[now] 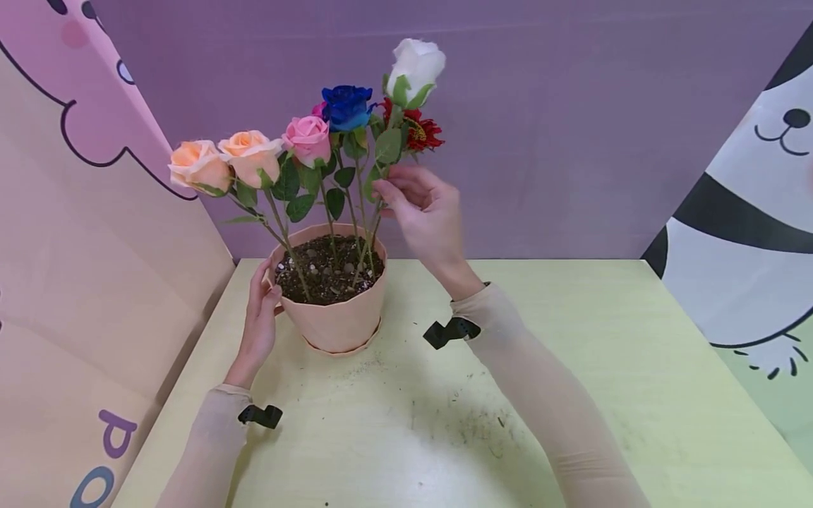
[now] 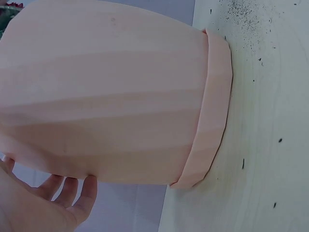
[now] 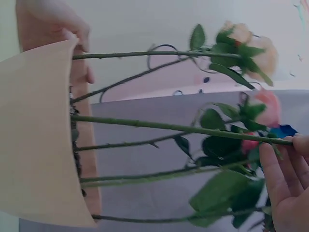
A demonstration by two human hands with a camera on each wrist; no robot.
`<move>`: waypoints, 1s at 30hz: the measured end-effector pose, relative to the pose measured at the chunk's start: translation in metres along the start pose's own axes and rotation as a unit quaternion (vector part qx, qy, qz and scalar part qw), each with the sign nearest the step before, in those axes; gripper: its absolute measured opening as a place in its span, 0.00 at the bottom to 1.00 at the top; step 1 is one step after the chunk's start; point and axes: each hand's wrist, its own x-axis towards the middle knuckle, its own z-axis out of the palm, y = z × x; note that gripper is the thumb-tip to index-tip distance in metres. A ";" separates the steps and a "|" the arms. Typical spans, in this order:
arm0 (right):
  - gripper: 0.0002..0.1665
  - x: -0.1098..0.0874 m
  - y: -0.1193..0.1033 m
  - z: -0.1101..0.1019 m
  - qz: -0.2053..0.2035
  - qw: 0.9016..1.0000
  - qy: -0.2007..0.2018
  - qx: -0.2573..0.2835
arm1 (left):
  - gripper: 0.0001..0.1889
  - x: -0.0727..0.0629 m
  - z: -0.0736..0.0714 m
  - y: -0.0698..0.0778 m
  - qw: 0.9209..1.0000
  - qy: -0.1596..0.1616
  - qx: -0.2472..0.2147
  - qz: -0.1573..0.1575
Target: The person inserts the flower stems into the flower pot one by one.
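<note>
A peach flower pot [image 1: 333, 324] of dark soil [image 1: 324, 264] stands on the table at left of centre in the head view. At its left side my left hand [image 1: 259, 317] grips the rim, fingertips also visible against the wall in the left wrist view. Above the pot's right side, my right hand [image 1: 428, 212] pinches the green stem [image 3: 193, 129] of a white rose [image 1: 416, 67] between thumb and fingers. Two peach roses [image 1: 250, 156], a pink rose [image 1: 308, 140], a blue rose [image 1: 347, 107] and a red flower [image 1: 423, 132] rise beside it.
A saucer [image 2: 215, 111] sits under the pot. Dark soil crumbs [image 1: 473, 423] lie scattered over the pale table [image 1: 356, 451]. A purple backdrop [image 1: 571, 141] rises behind, with a panda picture [image 1: 749, 226] at right and a printed panel [image 1: 95, 268] at left.
</note>
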 end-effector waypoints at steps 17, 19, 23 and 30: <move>0.11 -0.045 0.041 0.044 -0.017 0.977 -0.148 -0.149 | 0.31 -0.005 -0.003 0.000 1.000 0.003 -0.002 0.000; 0.09 -0.054 0.050 0.048 -0.039 0.975 -0.155 -0.156 | 0.32 -0.005 -0.004 0.001 1.000 0.004 0.001 -0.003; 0.07 -0.069 0.068 0.052 -0.089 0.972 -0.159 -0.145 | 0.32 -0.005 -0.002 0.001 1.000 0.003 0.004 -0.003; 0.06 -0.083 0.090 0.055 -0.107 0.982 -0.121 -0.098 | 0.32 0.000 0.002 0.001 1.000 -0.002 -0.003 0.002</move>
